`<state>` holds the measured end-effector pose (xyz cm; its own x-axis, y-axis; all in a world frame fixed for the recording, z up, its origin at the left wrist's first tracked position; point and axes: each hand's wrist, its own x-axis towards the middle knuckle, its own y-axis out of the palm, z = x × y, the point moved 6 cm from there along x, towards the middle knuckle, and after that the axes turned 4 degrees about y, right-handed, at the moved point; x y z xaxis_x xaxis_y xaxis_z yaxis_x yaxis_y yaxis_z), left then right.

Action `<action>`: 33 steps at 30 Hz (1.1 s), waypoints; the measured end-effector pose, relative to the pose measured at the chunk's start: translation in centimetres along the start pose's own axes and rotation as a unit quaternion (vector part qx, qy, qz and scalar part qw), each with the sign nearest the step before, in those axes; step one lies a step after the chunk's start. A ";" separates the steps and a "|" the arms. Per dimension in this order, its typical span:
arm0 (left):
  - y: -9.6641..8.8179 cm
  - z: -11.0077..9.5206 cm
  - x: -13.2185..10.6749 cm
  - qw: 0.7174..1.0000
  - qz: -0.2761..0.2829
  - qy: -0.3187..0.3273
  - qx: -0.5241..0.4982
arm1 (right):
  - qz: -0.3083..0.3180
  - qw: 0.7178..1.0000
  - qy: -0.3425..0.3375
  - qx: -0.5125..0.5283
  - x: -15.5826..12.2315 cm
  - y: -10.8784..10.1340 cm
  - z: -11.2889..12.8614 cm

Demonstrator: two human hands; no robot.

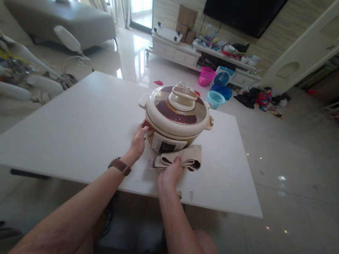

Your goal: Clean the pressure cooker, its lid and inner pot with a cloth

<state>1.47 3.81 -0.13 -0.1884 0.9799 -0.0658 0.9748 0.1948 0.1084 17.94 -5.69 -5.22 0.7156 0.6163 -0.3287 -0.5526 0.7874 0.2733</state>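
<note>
A cream electric cooker with a brown glass lid and a front control panel stands on the white table. My left hand, with a brown watch on the wrist, rests against the cooker's lower left side, fingers curved onto it. My right hand grips a crumpled beige cloth that lies on the table just in front of the cooker's base.
A metal rack with white-handled utensils stands at the table's left. Beyond the table are a grey sofa, a TV cabinet, and pink and blue baskets on the glossy floor. My knees sit under the table's near edge.
</note>
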 end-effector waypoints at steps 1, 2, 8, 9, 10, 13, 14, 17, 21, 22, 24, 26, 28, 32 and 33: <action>0.0 0.0 0.0 1.000 0.002 0.001 0.000 | -0.014 1.000 0.013 0.009 0.1 -0.2 -0.2; 0.0 0.0 0.0 1.000 0.004 0.004 -0.001 | -0.035 0.999 0.027 0.024 0.0 -0.4 -0.3; 0.1 -0.1 0.0 1.000 -0.004 0.017 -0.018 | -0.036 0.995 0.015 0.087 -1.7 0.1 3.2; 0.2 -0.1 0.0 1.000 -0.009 0.018 -0.023 | -0.028 0.996 0.009 0.088 -2.0 0.2 4.0; 0.2 -0.1 0.0 0.999 -0.013 0.017 -0.028 | -0.022 0.996 0.003 0.085 -2.3 0.2 4.6; 0.5 0.1 -0.1 0.999 -0.019 0.013 -0.034 | -0.028 0.997 -0.012 0.065 -2.8 0.0 5.5; 0.5 0.1 -0.1 0.999 -0.020 0.013 -0.033 | -0.034 0.998 -0.014 0.057 -2.8 -0.1 5.5; 0.6 0.1 -0.2 0.999 -0.022 0.012 -0.032 | -0.050 0.998 -0.014 0.034 -2.6 -0.5 4.9; 0.6 0.1 -0.2 0.999 -0.019 0.014 -0.035 | -0.061 0.997 0.020 0.047 -1.2 -1.2 3.1; 0.6 0.1 -0.2 0.999 -0.018 0.016 -0.035 | -0.062 0.996 0.031 0.049 -0.8 -1.4 2.7; 0.6 0.1 -0.2 0.999 -0.019 0.019 -0.035 | -0.064 0.996 0.048 0.039 0.2 -1.9 2.0; 0.5 0.1 -0.1 0.999 -0.020 0.023 -0.034 | -0.063 0.996 0.056 0.020 1.2 -2.3 1.5; 0.5 0.2 0.0 0.999 -0.022 0.027 -0.033 | -0.065 0.996 0.061 0.009 2.0 -2.7 1.1; 0.4 0.4 0.3 0.999 -0.025 0.034 -0.035 | -0.066 0.995 0.076 -0.001 2.9 -3.1 0.4; 0.4 0.5 0.3 0.999 -0.024 0.034 -0.035 | -0.062 0.995 0.077 -0.004 3.1 -3.2 0.3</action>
<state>1.81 4.16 -0.58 -0.2438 0.9698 -0.0058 0.9543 0.2410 0.1768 22.01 -6.30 -6.82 0.7048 0.5080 -0.4952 -0.4673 0.8576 0.2147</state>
